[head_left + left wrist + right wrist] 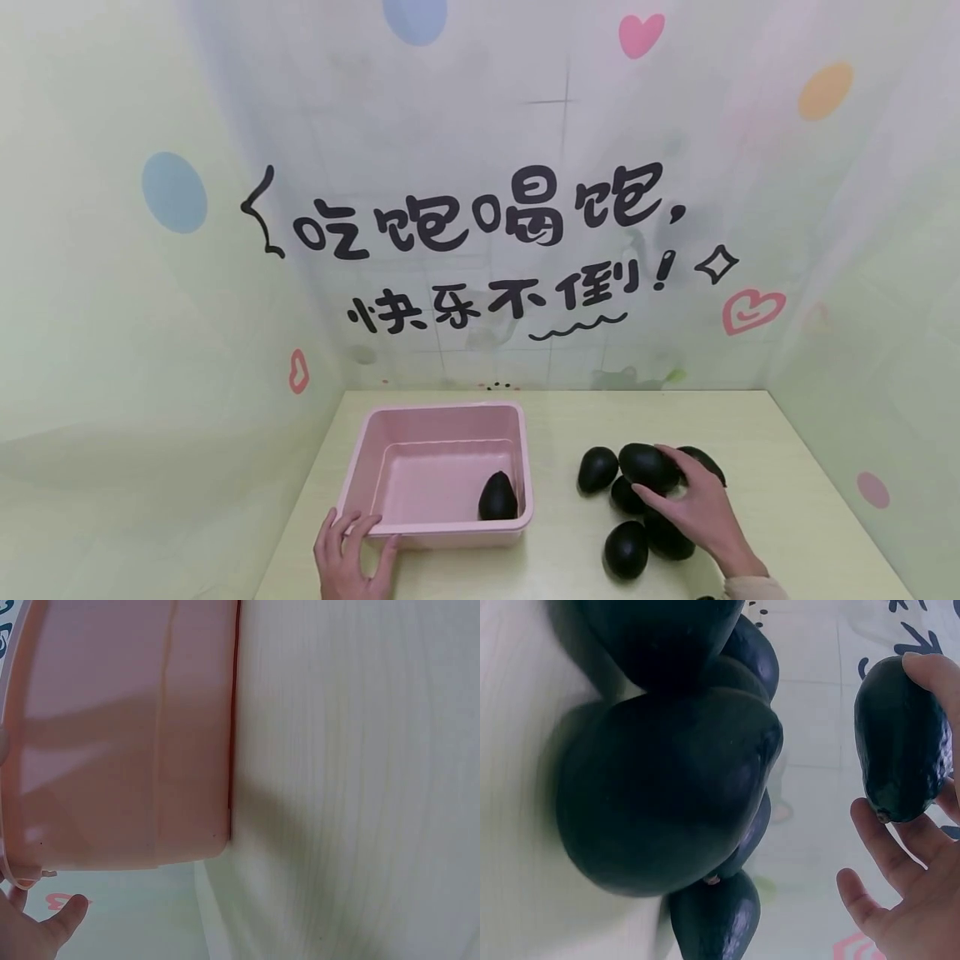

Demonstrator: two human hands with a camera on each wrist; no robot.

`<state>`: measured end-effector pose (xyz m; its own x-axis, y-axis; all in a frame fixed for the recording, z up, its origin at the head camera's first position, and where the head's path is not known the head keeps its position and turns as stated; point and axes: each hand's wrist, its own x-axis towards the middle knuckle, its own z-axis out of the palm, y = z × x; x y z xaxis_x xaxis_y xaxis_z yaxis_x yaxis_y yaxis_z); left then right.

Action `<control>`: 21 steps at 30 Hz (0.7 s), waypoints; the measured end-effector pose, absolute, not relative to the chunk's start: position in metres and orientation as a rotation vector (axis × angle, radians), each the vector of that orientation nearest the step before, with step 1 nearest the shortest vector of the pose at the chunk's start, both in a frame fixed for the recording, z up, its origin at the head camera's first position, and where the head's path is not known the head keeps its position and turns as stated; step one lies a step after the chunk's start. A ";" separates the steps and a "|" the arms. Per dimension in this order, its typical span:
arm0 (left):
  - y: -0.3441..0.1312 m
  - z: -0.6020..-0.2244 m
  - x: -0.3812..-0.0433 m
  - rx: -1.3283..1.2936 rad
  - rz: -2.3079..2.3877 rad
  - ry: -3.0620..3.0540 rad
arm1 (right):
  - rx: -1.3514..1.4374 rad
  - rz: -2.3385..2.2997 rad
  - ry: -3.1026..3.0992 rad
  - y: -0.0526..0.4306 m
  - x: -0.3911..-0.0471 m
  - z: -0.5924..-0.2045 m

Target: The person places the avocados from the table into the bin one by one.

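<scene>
A dark avocado (pixel 648 467) is pinched between the thumb and fingers of my right hand (pixel 701 508). In the right wrist view this avocado (pixel 900 742) is held apart from the others. Below and around it on the table lie several more dark avocados (pixel 626 550). My left hand (pixel 351 557) rests at the front left corner of a pink bin (pixel 450 528), fingers over the rim and thumb outside. One avocado (pixel 498 497) sits inside the bin at its front right. In the left wrist view the bin's side wall (pixel 112 750) hides most of the left hand.
The pale wooden table (pixel 558 467) ends at a back wall (pixel 487 358) covered in a printed sheet with black lettering. Similar sheets hang on both sides. A single avocado (pixel 597 470) lies on the pile's left, nearest the bin.
</scene>
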<state>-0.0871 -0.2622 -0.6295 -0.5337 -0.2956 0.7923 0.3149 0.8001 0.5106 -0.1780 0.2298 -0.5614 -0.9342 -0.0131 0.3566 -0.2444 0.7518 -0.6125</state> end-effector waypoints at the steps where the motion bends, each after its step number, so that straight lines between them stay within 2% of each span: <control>1: -0.262 -0.630 -0.088 -0.020 -0.766 -1.983 | 0.204 0.980 -2.620 0.229 -0.178 -0.561; 21: -0.264 -0.629 -0.084 -0.002 -0.791 -2.026 | 0.376 1.016 -2.589 0.198 -0.186 -0.554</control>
